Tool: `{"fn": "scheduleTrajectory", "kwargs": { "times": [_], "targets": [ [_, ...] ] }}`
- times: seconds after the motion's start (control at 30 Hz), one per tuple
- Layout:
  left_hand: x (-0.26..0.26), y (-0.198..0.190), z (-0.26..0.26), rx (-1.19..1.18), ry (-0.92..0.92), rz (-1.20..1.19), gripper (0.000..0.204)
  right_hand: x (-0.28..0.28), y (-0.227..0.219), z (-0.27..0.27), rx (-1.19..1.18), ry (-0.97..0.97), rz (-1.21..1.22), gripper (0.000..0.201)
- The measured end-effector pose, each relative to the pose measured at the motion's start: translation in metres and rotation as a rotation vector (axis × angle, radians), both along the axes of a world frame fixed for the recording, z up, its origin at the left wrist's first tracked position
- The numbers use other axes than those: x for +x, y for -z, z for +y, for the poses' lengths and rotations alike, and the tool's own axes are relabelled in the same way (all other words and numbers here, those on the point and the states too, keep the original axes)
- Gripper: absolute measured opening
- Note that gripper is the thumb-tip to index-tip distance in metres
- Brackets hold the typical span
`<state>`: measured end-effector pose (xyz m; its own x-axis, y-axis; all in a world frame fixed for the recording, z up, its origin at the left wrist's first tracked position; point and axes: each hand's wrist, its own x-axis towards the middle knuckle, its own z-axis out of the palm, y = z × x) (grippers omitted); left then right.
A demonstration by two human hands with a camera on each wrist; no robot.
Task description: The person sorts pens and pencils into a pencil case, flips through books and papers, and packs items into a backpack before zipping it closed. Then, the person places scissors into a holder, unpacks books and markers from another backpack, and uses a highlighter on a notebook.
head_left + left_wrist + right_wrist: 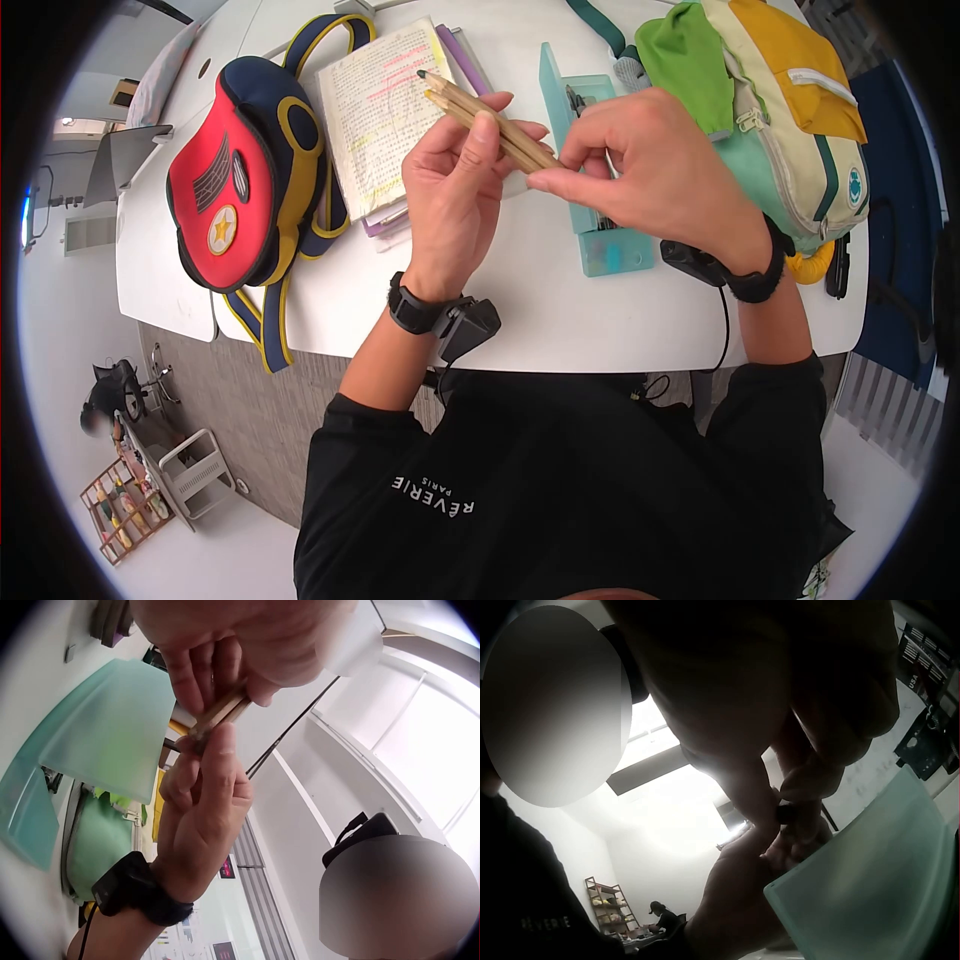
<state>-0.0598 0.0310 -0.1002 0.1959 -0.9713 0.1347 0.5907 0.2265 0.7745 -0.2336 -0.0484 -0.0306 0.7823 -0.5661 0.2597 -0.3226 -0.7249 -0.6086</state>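
Note:
Wood-coloured pencils (510, 140) are held together above the table, their sharpened tips pointing up and left; one tip is dark green, another yellow. My left hand (450, 200) grips them around the middle, thumb laid across them. At the other end, my right hand (655, 165) pinches them between thumb and fingers. In the left wrist view the pencils (225, 711) run from one hand to the other. Below the right hand lies a translucent teal pencil case (617, 255) with its lid (549, 85) raised and several items inside, partly hidden by that hand.
An open book (375, 130) with highlighted text lies behind the left hand, on purple-edged books. A red and navy bag (225, 190) sits to the left, its strap over the table's front edge. A cream, green and yellow backpack (790, 120) stands at the right.

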Motion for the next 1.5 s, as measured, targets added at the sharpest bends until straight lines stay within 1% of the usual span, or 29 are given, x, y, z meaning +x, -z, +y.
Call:
{"fn": "scheduleTrajectory", "kwargs": {
  "times": [0.13, 0.2, 0.23, 0.33, 0.4, 0.43, 0.5, 0.67, 0.73, 0.77, 0.83, 0.9, 0.93, 0.97, 1.0, 1.03, 1.07, 1.13, 1.17, 1.2, 1.27, 1.3, 1.33, 1.4, 1.43, 1.5],
  "targets": [
    [0.004, 0.004, 0.000, -0.001, 0.027, -0.017, 0.029, -0.003, -0.002, -0.003, -0.037, -0.068, 0.017, 0.030],
    [0.005, 0.003, 0.001, 0.013, 0.062, -0.023, 0.029, -0.001, -0.006, -0.004, 0.142, 0.002, -0.148, 0.026],
    [0.005, 0.002, 0.002, 0.028, 0.095, -0.028, 0.028, -0.001, -0.006, -0.004, 0.141, 0.004, -0.148, 0.026],
    [-0.003, 0.001, 0.003, 0.018, 0.089, -0.051, 0.027, 0.000, -0.003, -0.006, 0.205, 0.074, -0.186, 0.023],
    [0.002, 0.002, 0.004, 0.017, 0.128, -0.057, 0.027, -0.002, 0.000, -0.008, 0.226, -0.042, -0.230, 0.023],
    [0.005, 0.003, 0.004, 0.017, 0.159, -0.067, 0.027, -0.002, -0.001, -0.009, 0.225, -0.037, -0.226, 0.023],
    [0.005, 0.002, 0.005, 0.002, 0.181, -0.086, 0.027, -0.002, -0.002, -0.011, 0.562, -0.040, -0.291, 0.024],
    [0.000, -0.001, 0.008, 0.017, 0.230, -0.145, 0.028, -0.002, 0.001, -0.014, 0.542, -0.056, -0.296, 0.022],
    [-0.004, -0.002, 0.010, 0.045, 0.194, -0.282, 0.039, -0.002, 0.002, -0.013, 0.549, -0.061, -0.292, 0.020],
    [-0.002, -0.001, 0.009, 0.045, 0.196, -0.282, 0.039, -0.002, 0.001, -0.013, 0.575, -0.069, -0.293, 0.019],
    [0.003, 0.003, 0.008, 0.009, 0.269, -0.193, 0.030, -0.001, -0.001, -0.013, 0.601, -0.074, -0.295, 0.019],
    [0.002, 0.001, 0.008, 0.011, 0.271, -0.159, 0.029, -0.001, -0.004, -0.012, 0.665, -0.032, -0.324, 0.025],
    [0.000, 0.000, 0.007, 0.011, 0.272, -0.124, 0.029, -0.001, -0.004, -0.013, 0.665, -0.025, -0.324, 0.025],
    [-0.001, 0.001, 0.007, 0.011, 0.278, -0.120, 0.029, -0.002, -0.003, -0.015, 0.656, 0.002, -0.385, 0.023],
    [-0.001, 0.003, 0.007, 0.039, 0.212, -0.100, 0.028, -0.002, -0.003, -0.015, 0.645, 0.031, -0.445, 0.022],
    [-0.002, 0.005, 0.007, 0.067, 0.146, -0.079, 0.027, -0.003, -0.008, -0.014, 0.583, 0.058, -0.476, 0.024],
    [-0.001, 0.001, 0.007, 0.061, 0.132, -0.103, 0.027, -0.006, -0.016, -0.017, 0.582, 0.066, -0.471, 0.024],
    [0.000, -0.001, 0.004, 0.047, 0.104, -0.140, 0.029, -0.013, -0.031, -0.024, 0.826, 0.208, -0.497, 0.023],
    [0.001, 0.000, 0.004, 0.047, 0.110, -0.135, 0.029, -0.020, -0.026, -0.032, 0.741, 0.171, -0.490, 0.022],
    [0.002, 0.001, 0.003, 0.034, 0.093, -0.131, 0.030, -0.024, -0.030, -0.034, 0.740, 0.178, -0.487, 0.022],
    [0.002, 0.002, 0.002, 0.022, 0.082, -0.122, 0.031, -0.031, -0.042, -0.037, 0.598, 0.235, -0.219, 0.024],
    [0.001, 0.002, 0.003, 0.031, 0.078, -0.119, 0.031, -0.029, -0.043, -0.033, 0.455, 0.296, -0.130, 0.028],
    [0.001, 0.002, 0.003, 0.040, 0.074, -0.118, 0.032, -0.028, -0.041, -0.034, 0.456, 0.304, -0.127, 0.028],
    [0.000, 0.003, 0.003, 0.038, 0.084, -0.124, 0.032, -0.026, -0.030, -0.041, 0.302, 0.257, 0.084, 0.032],
    [0.000, 0.003, 0.003, 0.040, 0.078, -0.130, 0.032, -0.025, -0.009, -0.048, 0.239, 0.221, 0.054, 0.033],
    [0.001, 0.002, 0.004, 0.044, 0.078, -0.139, 0.032, -0.023, -0.001, -0.050, 0.206, 0.211, 0.088, 0.032]
  ]
}}
